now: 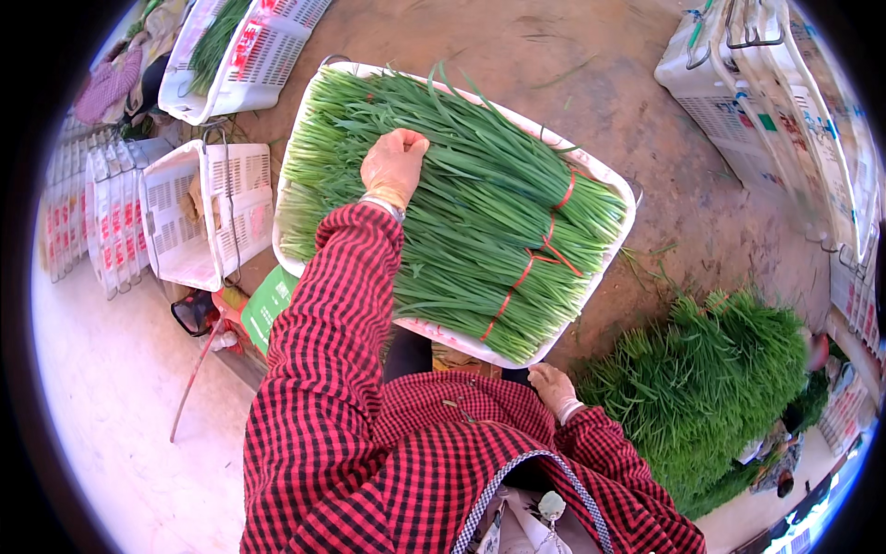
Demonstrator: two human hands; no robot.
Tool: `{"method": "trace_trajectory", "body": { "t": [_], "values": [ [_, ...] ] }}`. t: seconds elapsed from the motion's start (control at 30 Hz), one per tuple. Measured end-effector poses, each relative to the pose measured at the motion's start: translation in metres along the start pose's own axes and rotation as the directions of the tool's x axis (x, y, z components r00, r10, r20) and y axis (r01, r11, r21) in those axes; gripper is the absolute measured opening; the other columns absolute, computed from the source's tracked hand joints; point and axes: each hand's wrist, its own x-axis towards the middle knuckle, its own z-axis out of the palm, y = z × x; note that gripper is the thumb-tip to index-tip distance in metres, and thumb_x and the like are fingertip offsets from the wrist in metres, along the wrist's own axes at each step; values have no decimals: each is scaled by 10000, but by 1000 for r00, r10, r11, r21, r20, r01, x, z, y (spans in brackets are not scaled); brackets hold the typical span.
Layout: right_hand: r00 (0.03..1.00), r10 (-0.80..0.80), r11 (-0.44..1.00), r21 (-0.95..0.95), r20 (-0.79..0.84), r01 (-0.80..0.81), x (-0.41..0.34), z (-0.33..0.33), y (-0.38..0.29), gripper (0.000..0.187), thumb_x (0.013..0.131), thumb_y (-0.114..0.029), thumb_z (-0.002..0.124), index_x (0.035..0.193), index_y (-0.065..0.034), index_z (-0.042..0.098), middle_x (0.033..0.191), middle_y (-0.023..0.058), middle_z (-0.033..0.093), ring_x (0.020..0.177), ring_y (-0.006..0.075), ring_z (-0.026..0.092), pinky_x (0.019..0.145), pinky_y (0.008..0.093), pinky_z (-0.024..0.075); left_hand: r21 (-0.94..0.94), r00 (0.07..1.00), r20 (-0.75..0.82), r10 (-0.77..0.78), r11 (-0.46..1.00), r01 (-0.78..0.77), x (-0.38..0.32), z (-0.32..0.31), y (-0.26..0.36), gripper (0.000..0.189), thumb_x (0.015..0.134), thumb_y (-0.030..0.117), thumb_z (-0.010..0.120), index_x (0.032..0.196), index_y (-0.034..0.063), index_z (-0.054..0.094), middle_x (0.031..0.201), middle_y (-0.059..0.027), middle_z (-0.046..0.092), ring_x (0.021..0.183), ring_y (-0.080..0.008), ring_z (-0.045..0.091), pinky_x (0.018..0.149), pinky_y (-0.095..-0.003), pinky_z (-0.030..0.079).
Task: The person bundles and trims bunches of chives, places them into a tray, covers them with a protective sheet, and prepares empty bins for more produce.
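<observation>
A white plastic crate (pixel 626 228) lies before me, full of green garlic chives (pixel 471 201). Red ties (pixel 509 294) bind the bunches nearest its right side, where pale cut stem ends face outward. More pale ends line the left side. Over the leaves in the upper middle is my left hand (pixel 394 166), its thumb and fingers drawn together; no leaf shows between them. My right hand (pixel 554 388) is at the crate's near right corner, fingers curled by the rim. The hand itself hides whether it grips the rim.
A large heap of chives (pixel 706 374) lies at the right. White crates stand stacked at the upper right (pixel 734 131) and left (pixel 118 215). One crate (pixel 242 62) holding chives stands at the upper left. A thin stick (pixel 197 384) leans near a green printed panel (pixel 266 308).
</observation>
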Motion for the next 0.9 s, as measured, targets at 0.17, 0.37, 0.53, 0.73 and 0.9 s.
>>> {"method": "trace_trajectory", "body": {
  "t": [0.17, 0.37, 0.53, 0.73, 0.9],
  "values": [
    [999, 38, 994, 102, -16, -36, 4, -5, 21, 323, 929, -225, 555, 1142, 9, 622, 944, 89, 676, 871, 147, 624, 825, 282, 496, 246, 972, -65, 227, 947, -204, -9, -1, 1, 214, 886, 331, 597, 956, 148, 685, 988, -72, 667, 950, -282, 635, 817, -415, 492],
    [992, 124, 951, 287, -11, -116, -6, -18, 50, 304, 912, -212, 586, 1123, 4, 624, 827, 38, 647, 701, 95, 572, 624, 246, 475, 306, 974, -185, 131, 949, -70, 0, -9, -18, 216, 870, 357, 606, 907, 152, 666, 957, -81, 670, 955, -282, 634, 833, -418, 488],
    [976, 218, 910, 356, 29, -214, -27, -35, 34, 287, 920, -205, 573, 1110, 5, 617, 847, 57, 665, 695, 100, 588, 611, 234, 461, 129, 964, -234, -122, 979, 155, -26, -52, -63, 268, 870, 362, 602, 990, 141, 695, 983, -107, 691, 965, -301, 647, 844, -408, 491],
    [988, 153, 912, 384, 9, -144, -35, -45, 76, 267, 954, -255, 552, 1081, -32, 622, 884, 50, 671, 715, 113, 597, 649, 253, 478, -244, 947, -108, -304, 931, 271, -152, -62, -150, 376, 912, 345, 585, 1106, 35, 669, 1033, -153, 701, 988, -275, 652, 884, -389, 483],
    [988, 33, 990, -129, -152, -52, -55, -95, 51, 317, 901, -287, 507, 962, -19, 666, 846, 88, 681, 773, 188, 638, 727, 343, 500, -394, 926, 142, -348, 839, 376, -332, -9, -222, 190, 898, 223, 603, 837, 47, 642, 648, -37, 597, 596, -126, 564, 563, -285, 473]
  ]
}}
